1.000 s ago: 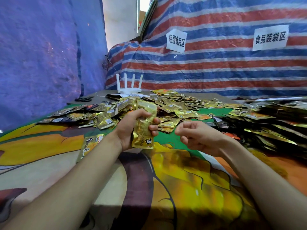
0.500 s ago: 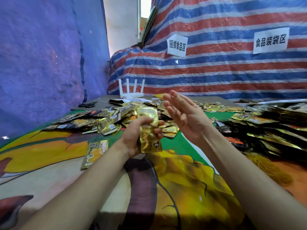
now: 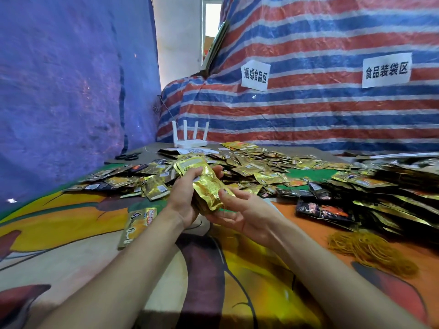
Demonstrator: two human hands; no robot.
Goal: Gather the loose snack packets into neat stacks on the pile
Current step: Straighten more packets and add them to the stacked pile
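Striped tarp (image 3: 308,115) behind, cartoon cloth on the bench (image 3: 71,233). Left hand (image 3: 183,195) is wrapped round a stack of gold foil packets (image 3: 209,186), held up just in front of the loose packets (image 3: 256,167). Right hand (image 3: 244,210) lies flat, palm up under the stack's lower end; its thumb may be pinching, hard to tell. Foil looks light and slick, so the stack will shear: squeeze the flat faces mid-length. Half a second ago the right hand was raised clear.

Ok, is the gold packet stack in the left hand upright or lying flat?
Tilted, neither. The left hand grips the gold packet stack slanted above the tablecloth; its lower end meets the open right hand.
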